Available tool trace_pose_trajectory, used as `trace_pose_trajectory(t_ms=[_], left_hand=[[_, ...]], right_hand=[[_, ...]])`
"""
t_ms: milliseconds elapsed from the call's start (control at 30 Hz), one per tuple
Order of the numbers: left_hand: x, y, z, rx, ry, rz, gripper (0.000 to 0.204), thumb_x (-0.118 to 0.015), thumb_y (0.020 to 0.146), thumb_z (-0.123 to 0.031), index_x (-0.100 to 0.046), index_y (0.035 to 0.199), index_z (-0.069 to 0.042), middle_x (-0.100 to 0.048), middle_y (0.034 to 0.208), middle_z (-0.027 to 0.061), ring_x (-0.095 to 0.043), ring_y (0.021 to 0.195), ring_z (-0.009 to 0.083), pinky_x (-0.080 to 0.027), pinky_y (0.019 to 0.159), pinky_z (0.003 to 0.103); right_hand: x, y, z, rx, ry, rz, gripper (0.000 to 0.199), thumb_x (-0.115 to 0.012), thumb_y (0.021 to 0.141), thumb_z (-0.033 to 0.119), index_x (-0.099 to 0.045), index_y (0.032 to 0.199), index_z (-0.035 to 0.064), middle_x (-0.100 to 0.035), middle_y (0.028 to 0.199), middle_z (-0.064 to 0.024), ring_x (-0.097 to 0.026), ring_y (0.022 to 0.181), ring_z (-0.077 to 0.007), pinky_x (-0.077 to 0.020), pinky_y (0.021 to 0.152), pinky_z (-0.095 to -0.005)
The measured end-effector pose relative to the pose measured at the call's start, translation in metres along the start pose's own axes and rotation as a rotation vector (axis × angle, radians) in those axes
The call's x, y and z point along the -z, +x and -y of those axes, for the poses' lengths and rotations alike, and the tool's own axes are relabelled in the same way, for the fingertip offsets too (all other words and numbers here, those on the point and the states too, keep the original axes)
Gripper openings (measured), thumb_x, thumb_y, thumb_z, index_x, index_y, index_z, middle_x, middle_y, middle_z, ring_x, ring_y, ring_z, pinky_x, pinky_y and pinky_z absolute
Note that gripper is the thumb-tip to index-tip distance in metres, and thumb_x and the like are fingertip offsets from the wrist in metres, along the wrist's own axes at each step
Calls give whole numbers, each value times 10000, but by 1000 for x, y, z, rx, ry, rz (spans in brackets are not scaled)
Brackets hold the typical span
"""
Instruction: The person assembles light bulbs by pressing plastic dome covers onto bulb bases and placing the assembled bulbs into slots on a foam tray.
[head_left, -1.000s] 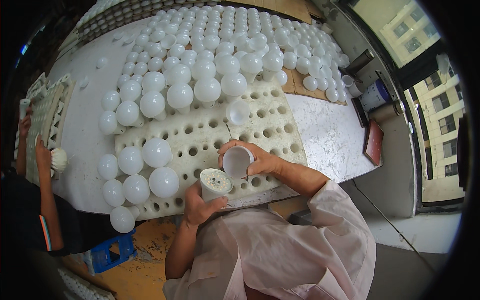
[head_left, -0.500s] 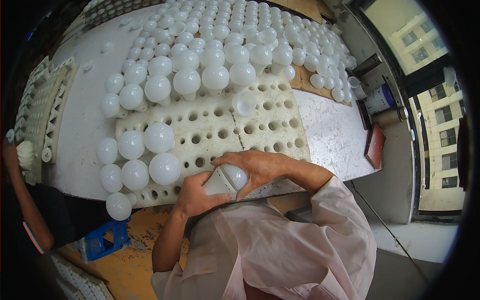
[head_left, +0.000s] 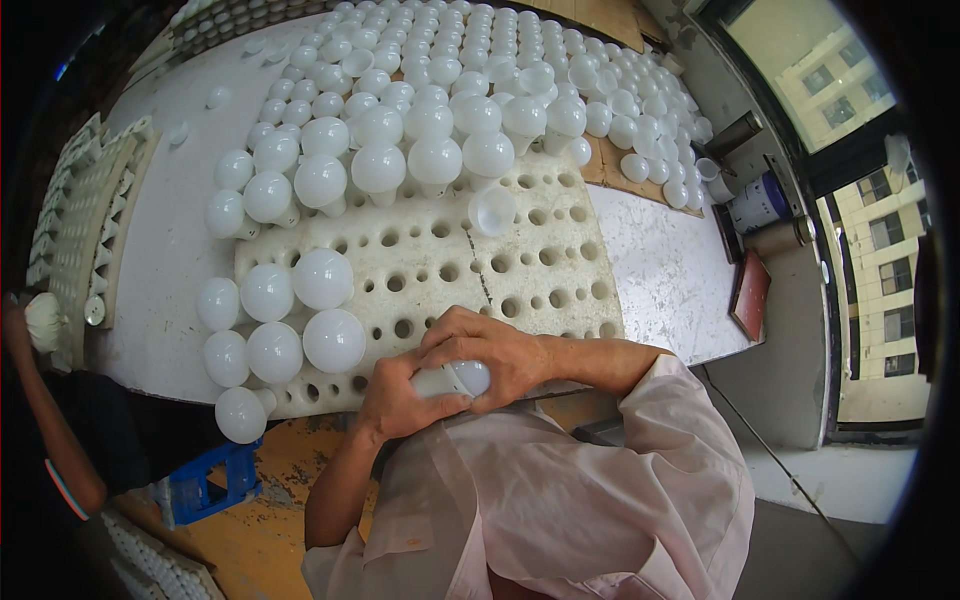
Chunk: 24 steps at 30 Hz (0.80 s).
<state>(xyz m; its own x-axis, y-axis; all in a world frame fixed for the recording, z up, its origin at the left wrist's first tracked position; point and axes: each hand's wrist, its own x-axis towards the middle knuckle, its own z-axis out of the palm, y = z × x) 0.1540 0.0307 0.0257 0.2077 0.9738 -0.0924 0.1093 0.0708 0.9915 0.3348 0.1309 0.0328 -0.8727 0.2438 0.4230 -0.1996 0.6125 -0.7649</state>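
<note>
Near the tray's front edge, both my hands are closed around a white light bulb (head_left: 431,383) lying on its side in front of my body. Its lower housing sits in my left hand (head_left: 392,398), the thumb stretched along it. My right hand (head_left: 497,352) wraps over the translucent dome, fingers curled across the top and reaching the left fingertips. The bulb's base end is hidden by my left hand. Beyond them lies a pale foam tray (head_left: 560,232) with rows of holes. Several finished-looking bulbs (head_left: 334,340) stand at its left; a loose dome cover (head_left: 492,212) rests near its middle.
Rows of white bulbs and domes (head_left: 430,120) cover the far table. Another holed tray (head_left: 85,220) stands at left, beside a co-worker's arm (head_left: 50,420). A blue-and-white can (head_left: 758,203) and a dark red board (head_left: 750,292) are at right, by the window. A blue stool (head_left: 215,485) is below.
My right hand has shifted its grip, its fingers now folded farther over the bulb toward my left hand. The bulb lies more nearly level. The co-worker's hand at left has moved slightly.
</note>
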Motion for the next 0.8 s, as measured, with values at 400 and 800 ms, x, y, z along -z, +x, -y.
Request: trace_pose_trajectory(t_ms=[400,800], left_hand=[[-7,3,2,30,60,-22,530,-724,720,-364,-630,990,82,-682,860,183,-677,801,243,-532,697,339],[-11,7,-2,108,90,-47,485,-693,661,-340,-640,886,86,-671,765,166,-658,711,231,-521,638,342]], right_hand=[[-8,2,-7,119,41,-57,441,-736,615,52,-605,1036,52,-575,1045,-97,-547,919,-275,-439,832,-393],[-15,1,-7,117,34,-140,340,-725,565,68,-603,882,81,-584,916,-62,-542,846,-247,-443,731,-356]])
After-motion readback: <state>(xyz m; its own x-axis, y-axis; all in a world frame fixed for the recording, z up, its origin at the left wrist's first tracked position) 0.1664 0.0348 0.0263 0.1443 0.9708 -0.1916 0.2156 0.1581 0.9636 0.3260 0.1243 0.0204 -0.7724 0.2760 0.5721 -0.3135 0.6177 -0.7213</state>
